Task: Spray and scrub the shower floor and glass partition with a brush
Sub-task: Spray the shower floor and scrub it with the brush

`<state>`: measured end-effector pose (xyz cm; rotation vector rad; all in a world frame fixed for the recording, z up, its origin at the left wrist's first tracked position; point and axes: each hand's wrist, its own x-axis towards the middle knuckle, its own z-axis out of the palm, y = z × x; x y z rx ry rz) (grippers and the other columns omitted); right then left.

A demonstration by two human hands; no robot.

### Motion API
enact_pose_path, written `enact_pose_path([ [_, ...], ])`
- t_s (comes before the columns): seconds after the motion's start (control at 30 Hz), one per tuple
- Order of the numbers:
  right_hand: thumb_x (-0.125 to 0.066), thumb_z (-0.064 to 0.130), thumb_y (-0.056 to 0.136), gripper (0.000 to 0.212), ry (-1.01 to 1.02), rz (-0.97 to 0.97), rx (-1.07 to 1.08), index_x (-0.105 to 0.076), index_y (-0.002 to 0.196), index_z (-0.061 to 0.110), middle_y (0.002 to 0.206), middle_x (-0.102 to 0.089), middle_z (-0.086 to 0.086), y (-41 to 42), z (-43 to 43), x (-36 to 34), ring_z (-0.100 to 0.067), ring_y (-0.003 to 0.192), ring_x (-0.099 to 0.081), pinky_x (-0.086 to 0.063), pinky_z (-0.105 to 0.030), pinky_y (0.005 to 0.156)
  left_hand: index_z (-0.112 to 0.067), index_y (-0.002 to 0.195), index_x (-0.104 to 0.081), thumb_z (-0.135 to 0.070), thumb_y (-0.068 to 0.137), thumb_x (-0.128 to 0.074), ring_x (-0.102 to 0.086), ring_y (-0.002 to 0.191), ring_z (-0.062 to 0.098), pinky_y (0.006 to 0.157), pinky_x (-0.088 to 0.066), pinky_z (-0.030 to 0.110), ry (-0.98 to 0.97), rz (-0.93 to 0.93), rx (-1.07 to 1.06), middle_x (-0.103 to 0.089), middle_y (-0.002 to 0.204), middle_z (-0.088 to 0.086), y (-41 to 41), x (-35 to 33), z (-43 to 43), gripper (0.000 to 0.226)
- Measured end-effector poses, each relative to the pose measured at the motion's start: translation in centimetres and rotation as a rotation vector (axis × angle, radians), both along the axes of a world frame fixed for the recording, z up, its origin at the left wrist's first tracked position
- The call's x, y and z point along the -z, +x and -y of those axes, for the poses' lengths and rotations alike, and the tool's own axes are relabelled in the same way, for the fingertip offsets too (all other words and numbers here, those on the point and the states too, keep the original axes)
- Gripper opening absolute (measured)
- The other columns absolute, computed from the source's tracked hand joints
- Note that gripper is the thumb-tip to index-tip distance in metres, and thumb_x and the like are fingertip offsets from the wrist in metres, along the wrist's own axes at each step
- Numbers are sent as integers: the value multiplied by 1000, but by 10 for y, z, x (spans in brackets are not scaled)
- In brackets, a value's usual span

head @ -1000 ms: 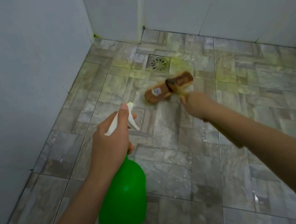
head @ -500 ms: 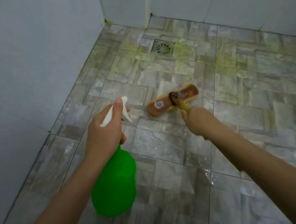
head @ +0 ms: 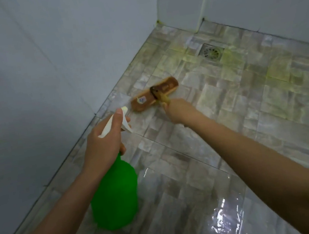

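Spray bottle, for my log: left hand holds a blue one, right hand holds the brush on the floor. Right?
The head view shows a green spray bottle, not blue; left hand holds it, right hand holds the brush on the floor.

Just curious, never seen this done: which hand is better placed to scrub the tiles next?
Probably the right: the right hand grips the scrub brush by its handle, head down on the floor tiles. The left hand holds the green spray bottle.

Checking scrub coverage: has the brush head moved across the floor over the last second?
Yes. The brush has moved away from the drain, toward the left wall, held by the right hand.
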<state>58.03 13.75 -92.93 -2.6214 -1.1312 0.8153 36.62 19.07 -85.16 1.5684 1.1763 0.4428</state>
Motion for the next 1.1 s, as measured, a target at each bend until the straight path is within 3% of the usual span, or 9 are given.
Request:
enact_pose_path([
  [0.2,-28,44,101,46,-105,121,-89,-53,107,6,102,-64,-15,-37,59,8,-29,79,-58,-38,-30,64,-23,100,-75,-54,103,-39,-53,38,11,56,-52,31,35,-74,-52,-76,92,2,-28,-2,-25,47],
  [0.33,-28,38,103,46,-94,127,-236,-55,112,3,109,-62,-17,-27,-26,5,-33,94,-60,-43,-35,75,-21,100,-75,-52,103,-40,-51,37,12,51,-48,26,52,-61,-79,-76,92,2,-31,3,-38,48],
  [0.43,-25,37,104,43,-32,87,-279,-54,112,7,94,-57,-11,-2,-87,-1,-26,72,-53,-42,-31,65,-16,96,-74,-56,101,-40,-52,39,12,51,-48,27,73,-74,-81,-74,86,14,-28,9,-45,53],
  [0.53,-26,40,103,42,-109,83,-236,-53,107,9,93,-57,-12,23,-55,-3,-22,68,-50,-39,-30,63,-13,98,-74,-56,100,-41,-53,40,13,48,-47,25,60,-54,-84,-72,88,24,-24,10,-53,54],
  [0.7,-24,39,103,47,-154,163,-303,-56,106,4,94,-57,-12,42,-61,-7,-24,77,-52,-37,-30,69,-34,88,-74,-54,101,-41,-52,40,12,52,-49,30,-9,-5,-78,-76,87,11,-4,6,-66,40],
  [0.83,-23,37,104,51,-66,203,-322,-56,113,-2,108,-61,-21,66,-126,-4,-28,80,-53,-38,-30,67,-32,89,-77,-56,100,-42,-51,39,10,51,-48,31,-27,7,-58,-77,85,-7,16,9,-74,43],
  [0.93,-24,38,104,52,-133,206,-245,-55,114,-3,109,-59,-24,117,-92,-4,-34,90,-59,-43,-33,74,-33,89,-77,-56,100,-42,-51,39,10,50,-46,29,-31,17,-49,-77,88,-9,27,11,-78,43],
  [1.0,-23,42,102,56,-259,222,-181,-56,103,-3,100,-60,-24,147,-73,-15,-35,84,-62,-51,-38,78,-33,88,-76,-56,100,-41,-51,39,10,50,-46,28,-39,13,-43,-77,89,-8,34,11,-83,44],
  [1.1,-22,42,103,54,-278,259,-201,-44,68,7,70,-51,-13,165,-102,-20,-25,55,-51,-43,-32,51,-34,85,-76,-55,100,-41,-50,38,10,50,-47,29,-30,10,-32,-77,86,-6,47,11,-86,44],
])
